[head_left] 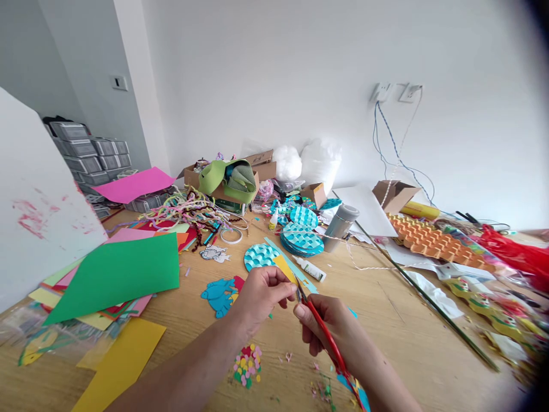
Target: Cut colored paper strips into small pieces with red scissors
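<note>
Pinched between the fingers of my left hand [268,294] is a strip of yellow paper [284,268]. My right hand [328,323] grips a pair of scissors with red handles [328,332]; the blades are at the paper's edge beside my left fingertips. Just beyond my hands lie a light-blue paper strip [278,250], a white glue bottle [311,268] and a woven blue paper disc [260,256]. Blue fish cutouts [218,296] rest left of my left hand. Below it is a small pile of coloured paper dots [247,365].
Green paper [124,272] and yellow paper [128,357] cover the left side. A grey thermos [341,226] stands behind my right hand. A long green stick [429,300] crosses the right side, near an orange egg tray [437,240]. Pipe cleaners [189,209] are heaped at the back left.
</note>
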Demonstrator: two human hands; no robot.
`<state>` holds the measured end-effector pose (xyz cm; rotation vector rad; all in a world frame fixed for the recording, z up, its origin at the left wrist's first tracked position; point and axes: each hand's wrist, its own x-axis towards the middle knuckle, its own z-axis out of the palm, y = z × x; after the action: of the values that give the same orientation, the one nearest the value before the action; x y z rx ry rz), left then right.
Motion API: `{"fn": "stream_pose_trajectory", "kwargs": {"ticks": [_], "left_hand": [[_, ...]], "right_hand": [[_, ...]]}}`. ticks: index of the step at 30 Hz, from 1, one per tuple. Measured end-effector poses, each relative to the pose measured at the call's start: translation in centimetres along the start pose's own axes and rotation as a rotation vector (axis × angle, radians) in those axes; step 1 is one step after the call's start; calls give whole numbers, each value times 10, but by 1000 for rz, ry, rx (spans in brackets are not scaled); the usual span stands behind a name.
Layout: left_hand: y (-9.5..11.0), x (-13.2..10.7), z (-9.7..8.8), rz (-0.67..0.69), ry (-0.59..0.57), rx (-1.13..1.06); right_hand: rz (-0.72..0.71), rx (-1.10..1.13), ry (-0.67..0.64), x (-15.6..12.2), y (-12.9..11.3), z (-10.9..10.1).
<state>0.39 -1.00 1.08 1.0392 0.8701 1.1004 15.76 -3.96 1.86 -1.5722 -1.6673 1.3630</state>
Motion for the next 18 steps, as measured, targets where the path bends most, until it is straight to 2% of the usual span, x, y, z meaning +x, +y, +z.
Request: {"fn": "stream_pose_trajectory", "kwargs": {"ticks": [7, 18], "left_hand": [[-3, 1, -2, -40, -24, -54], [-4, 2, -2, -46, -44, -80]], "right_hand": [[-54, 1, -8, 0, 1, 0], [14, 4, 9, -1, 0, 0]]}}
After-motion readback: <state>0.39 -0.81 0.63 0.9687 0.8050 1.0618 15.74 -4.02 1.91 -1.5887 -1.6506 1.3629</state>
